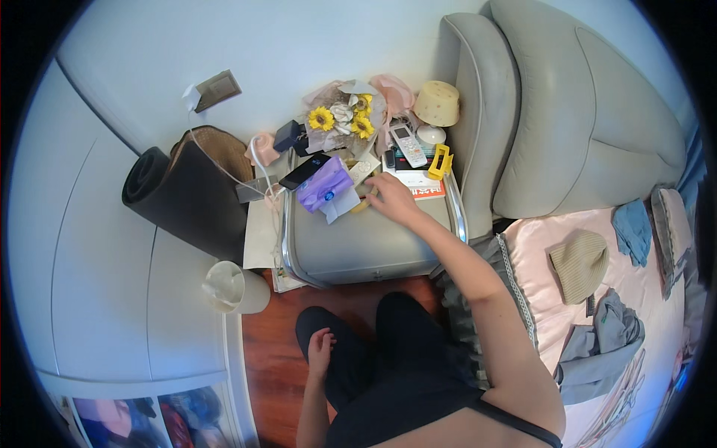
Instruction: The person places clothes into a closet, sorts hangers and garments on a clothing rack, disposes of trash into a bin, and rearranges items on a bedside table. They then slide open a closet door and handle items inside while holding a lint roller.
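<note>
My right hand (394, 197) reaches over the grey nightstand (358, 246), its fingertips at a yellow item (360, 206) that is partly hidden. Whether the fingers grip anything is unclear. Just beyond them lies a small pale box (365, 169). To the left sits a purple tissue pack (326, 187) with a white tissue sticking out, and a black smartphone (304, 172) leans against it. Right of the hand, a white remote control (409, 145) and a yellow claw hair clip (440, 162) rest on books (428, 192). My left hand (321, 348) hovers near my thigh, loosely curled with nothing visible in it.
Behind stand a sunflower bouquet (347, 120) and a small lamp (437, 105). A rolled black mat (190, 196) and a lined waste bin (252, 291) are on the left; a charging cable (215, 151) hangs there. On the right, the bed (532, 246) holds a knit hat (581, 266) and clothes (602, 353).
</note>
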The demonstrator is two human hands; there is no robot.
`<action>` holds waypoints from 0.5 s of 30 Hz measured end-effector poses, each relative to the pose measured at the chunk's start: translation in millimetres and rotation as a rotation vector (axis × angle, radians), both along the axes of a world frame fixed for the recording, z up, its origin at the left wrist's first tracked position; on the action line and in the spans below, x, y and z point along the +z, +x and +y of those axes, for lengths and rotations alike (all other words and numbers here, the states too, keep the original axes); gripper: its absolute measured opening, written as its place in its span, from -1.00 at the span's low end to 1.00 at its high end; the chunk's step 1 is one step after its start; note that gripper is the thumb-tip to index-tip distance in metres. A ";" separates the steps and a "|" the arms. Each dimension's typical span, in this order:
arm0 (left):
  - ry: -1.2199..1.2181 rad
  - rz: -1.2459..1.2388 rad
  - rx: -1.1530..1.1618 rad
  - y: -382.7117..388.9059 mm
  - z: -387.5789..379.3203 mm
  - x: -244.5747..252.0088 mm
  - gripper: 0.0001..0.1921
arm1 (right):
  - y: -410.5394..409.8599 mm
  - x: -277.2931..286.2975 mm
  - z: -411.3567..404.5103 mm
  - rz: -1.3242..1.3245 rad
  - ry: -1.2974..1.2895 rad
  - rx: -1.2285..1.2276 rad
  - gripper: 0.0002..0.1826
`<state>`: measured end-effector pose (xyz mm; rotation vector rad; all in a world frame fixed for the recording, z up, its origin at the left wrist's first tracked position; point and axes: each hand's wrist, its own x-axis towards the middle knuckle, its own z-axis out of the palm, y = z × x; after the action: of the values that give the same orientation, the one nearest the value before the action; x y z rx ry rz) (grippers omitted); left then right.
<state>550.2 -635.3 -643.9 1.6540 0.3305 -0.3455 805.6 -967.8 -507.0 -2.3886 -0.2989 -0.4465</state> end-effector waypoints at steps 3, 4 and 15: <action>0.247 -0.297 -0.071 20.0 -11.6 11.6 -0.71 | 10.2 13.0 -3.4 -0.076 -0.046 0.004 -0.70; 0.420 -0.530 -0.126 35.8 -19.0 23.2 -0.70 | 14.5 19.7 -8.5 -0.077 -0.049 -0.002 -0.70; 1.235 -1.039 -0.064 247.6 -41.3 116.0 -0.38 | 20.3 59.3 -101.1 -0.261 -0.033 -0.421 -0.59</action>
<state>797.8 -676.6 -527.9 2.7567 -0.4092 0.8673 825.9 -1068.8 -447.7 -2.4248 0.0894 -0.9561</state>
